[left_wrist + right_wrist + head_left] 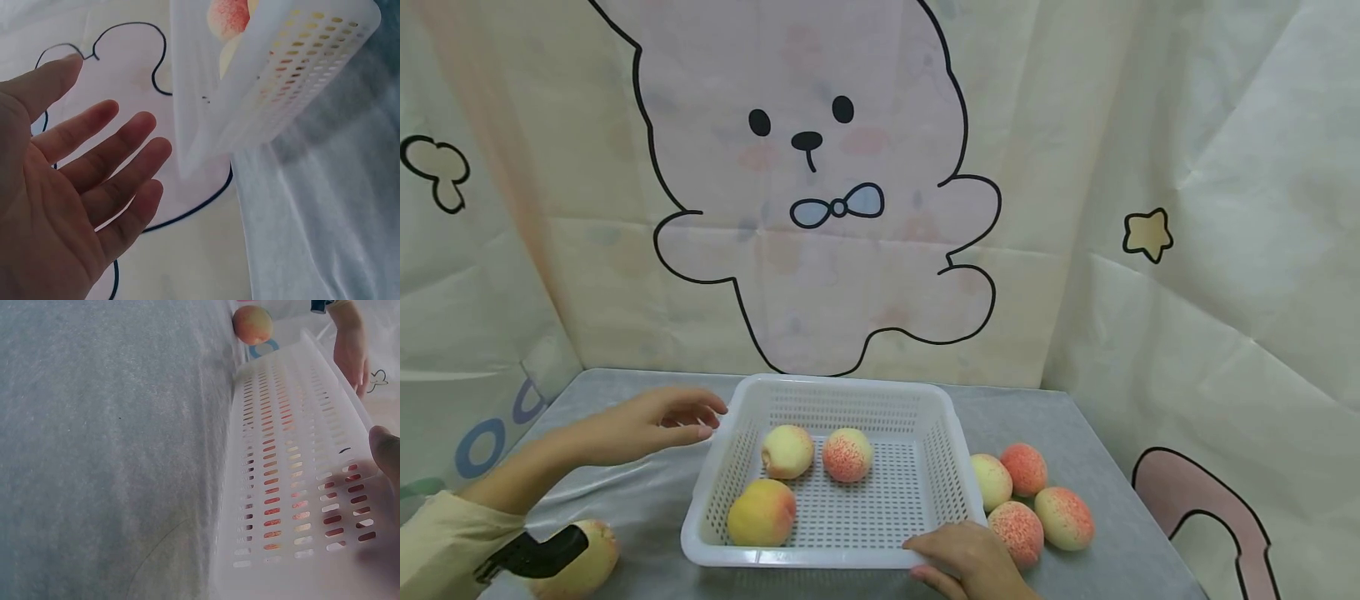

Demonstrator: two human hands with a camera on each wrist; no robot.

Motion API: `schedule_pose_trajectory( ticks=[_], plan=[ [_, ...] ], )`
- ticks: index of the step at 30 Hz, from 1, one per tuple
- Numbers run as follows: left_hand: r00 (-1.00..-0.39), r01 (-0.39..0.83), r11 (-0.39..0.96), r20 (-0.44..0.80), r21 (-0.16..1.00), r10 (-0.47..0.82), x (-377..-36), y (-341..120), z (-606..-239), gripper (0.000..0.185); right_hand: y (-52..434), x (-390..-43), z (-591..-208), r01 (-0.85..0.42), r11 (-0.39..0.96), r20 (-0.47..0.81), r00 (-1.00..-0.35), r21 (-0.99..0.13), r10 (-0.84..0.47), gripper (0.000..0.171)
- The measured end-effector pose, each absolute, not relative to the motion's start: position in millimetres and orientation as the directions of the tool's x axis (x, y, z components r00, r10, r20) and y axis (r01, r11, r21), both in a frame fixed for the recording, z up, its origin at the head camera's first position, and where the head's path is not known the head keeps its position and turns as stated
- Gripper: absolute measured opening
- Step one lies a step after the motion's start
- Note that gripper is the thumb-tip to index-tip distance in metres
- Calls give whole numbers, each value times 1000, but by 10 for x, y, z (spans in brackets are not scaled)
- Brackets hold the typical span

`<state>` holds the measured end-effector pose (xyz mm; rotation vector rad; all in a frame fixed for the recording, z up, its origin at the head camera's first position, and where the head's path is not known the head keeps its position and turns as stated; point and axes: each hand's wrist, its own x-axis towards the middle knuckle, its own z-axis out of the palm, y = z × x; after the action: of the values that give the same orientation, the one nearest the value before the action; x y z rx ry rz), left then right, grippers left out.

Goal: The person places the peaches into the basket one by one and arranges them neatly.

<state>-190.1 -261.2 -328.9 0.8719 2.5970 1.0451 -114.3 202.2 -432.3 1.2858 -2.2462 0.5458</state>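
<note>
A white perforated plastic basket (pixel 805 557) stands on the table with three peaches inside: a large yellow one (pixel 762 515), a pale one (pixel 787 452) and a red-speckled one (pixel 847 455). My right hand (pixel 970 557) grips the near right corner of its rim, fingers over the top and thumb (pixel 386 450) on the outer side. Just off the basket's far left side hovers my left hand (pixel 640 425), holding nothing. Its fingers are spread and slightly bent in the left wrist view, apart from the basket wall (pixel 294 81).
Several peaches (pixel 1024 470) cluster on the grey-covered table (pixel 1120 533) against the basket's right side. Another peach (pixel 591 560) lies at the front left, partly behind the left wrist's black strap (pixel 550 554). Printed cloth (pixel 880 333) hangs behind the table and at both sides.
</note>
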Motion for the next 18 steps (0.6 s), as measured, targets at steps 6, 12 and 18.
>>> schedule_pose_trajectory(
  ticks=[6,12,18],
  plan=[
    [-794,381,539,-32,752,607,-1881,-2893,-3354,42,2023,-1146,-4323,-875,473,596,-437,-107,-674,20],
    [-733,309,522,-151,795,664,-1871,-3188,-3480,43,2025,-1157,-4320,-883,456,591,-429,-114,-683,20],
    [-673,188,519,-276,834,686,-1845,-3488,-3693,41,2022,-1163,-4333,-893,438,607,-405,-102,-684,19]
  ],
)
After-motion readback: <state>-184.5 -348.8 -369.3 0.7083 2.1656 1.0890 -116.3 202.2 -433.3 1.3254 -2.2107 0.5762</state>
